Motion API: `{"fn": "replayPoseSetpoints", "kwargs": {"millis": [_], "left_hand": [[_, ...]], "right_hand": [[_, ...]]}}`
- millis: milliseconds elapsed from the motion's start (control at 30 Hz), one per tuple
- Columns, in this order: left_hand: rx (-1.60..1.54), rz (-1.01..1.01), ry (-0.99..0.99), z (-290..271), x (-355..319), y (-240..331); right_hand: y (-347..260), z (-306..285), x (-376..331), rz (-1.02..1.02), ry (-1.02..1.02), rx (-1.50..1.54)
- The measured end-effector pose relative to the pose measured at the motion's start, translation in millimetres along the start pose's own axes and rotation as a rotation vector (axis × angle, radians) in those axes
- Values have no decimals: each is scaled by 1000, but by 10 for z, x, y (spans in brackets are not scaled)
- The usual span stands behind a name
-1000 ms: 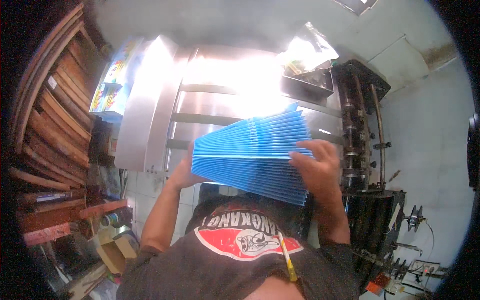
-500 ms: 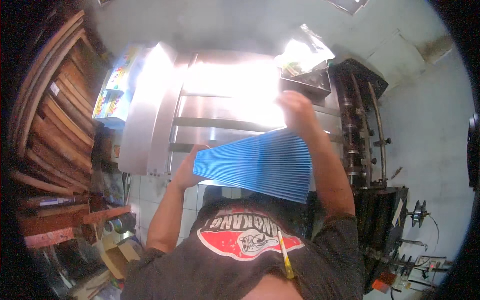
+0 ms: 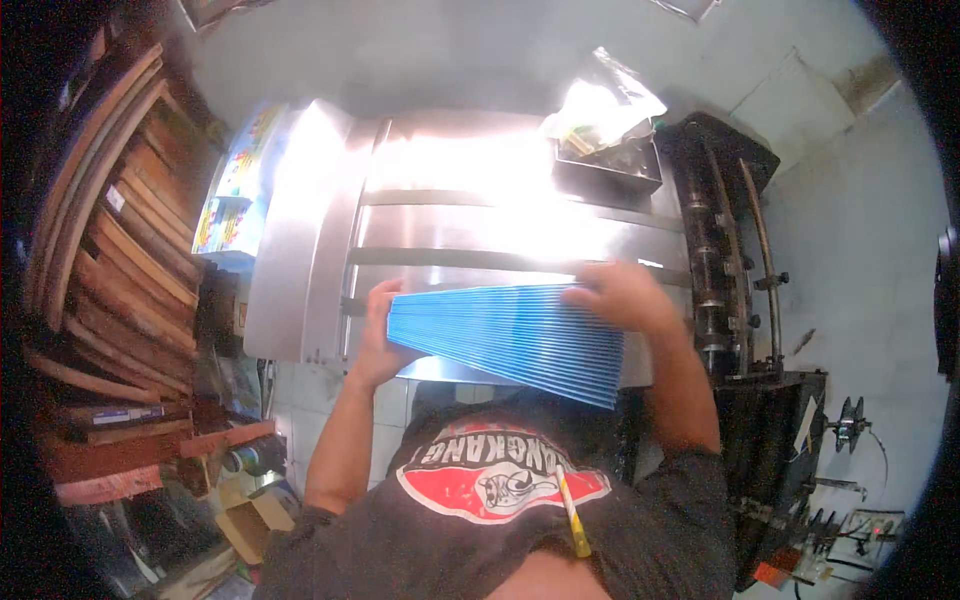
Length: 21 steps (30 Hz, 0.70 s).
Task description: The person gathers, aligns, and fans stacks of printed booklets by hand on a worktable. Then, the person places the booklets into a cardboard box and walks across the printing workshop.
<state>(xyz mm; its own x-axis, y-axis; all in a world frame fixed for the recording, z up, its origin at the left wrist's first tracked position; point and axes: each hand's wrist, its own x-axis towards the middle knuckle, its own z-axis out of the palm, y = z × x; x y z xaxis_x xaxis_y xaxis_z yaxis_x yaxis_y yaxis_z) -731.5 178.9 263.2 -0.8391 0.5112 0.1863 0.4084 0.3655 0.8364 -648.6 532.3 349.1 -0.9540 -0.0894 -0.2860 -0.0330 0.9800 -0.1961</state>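
Observation:
A thick stack of blue sheets (image 3: 500, 335) spreads like a fan in front of my body, narrow at its left end and wide at the right. My left hand (image 3: 378, 335) grips the narrow end, with fingers behind it. At the upper right corner of the stack is my right hand (image 3: 625, 295), its fingers curled and its thumb against the top edge. The hand is slightly blurred, and its far fingers are partly hidden. Whether the sheets are single or folded cannot be made out.
Beyond the stack lies a shiny metal table (image 3: 430, 230) with dark strips across it. A dark open box (image 3: 605, 178) holding a clear plastic bag stands at its far right. Colourful cartons (image 3: 232, 225) and wooden boards (image 3: 125, 250) are at left; black machinery (image 3: 710, 250) stands at right.
My right hand has come down and nearer, from above the stack onto its upper right corner. The top edge of the stack now lies flatter. My left hand keeps its grip.

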Motion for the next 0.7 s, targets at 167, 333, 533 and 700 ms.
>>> {"fn": "replayPoseSetpoints", "kwargs": {"millis": [167, 333, 533, 700], "left_hand": [[-111, -246, -91, 53, 22, 85], [-293, -50, 29, 180, 57, -15], [-637, -274, 181, 335, 179, -122], [-511, -300, 118, 261, 280, -9]], "right_hand": [[785, 1117, -482, 25, 342, 1379], [-147, 1342, -303, 123, 764, 1815], [255, 1263, -560, -179, 367, 1564], [-1, 1205, -519, 177, 458, 1255]]}}
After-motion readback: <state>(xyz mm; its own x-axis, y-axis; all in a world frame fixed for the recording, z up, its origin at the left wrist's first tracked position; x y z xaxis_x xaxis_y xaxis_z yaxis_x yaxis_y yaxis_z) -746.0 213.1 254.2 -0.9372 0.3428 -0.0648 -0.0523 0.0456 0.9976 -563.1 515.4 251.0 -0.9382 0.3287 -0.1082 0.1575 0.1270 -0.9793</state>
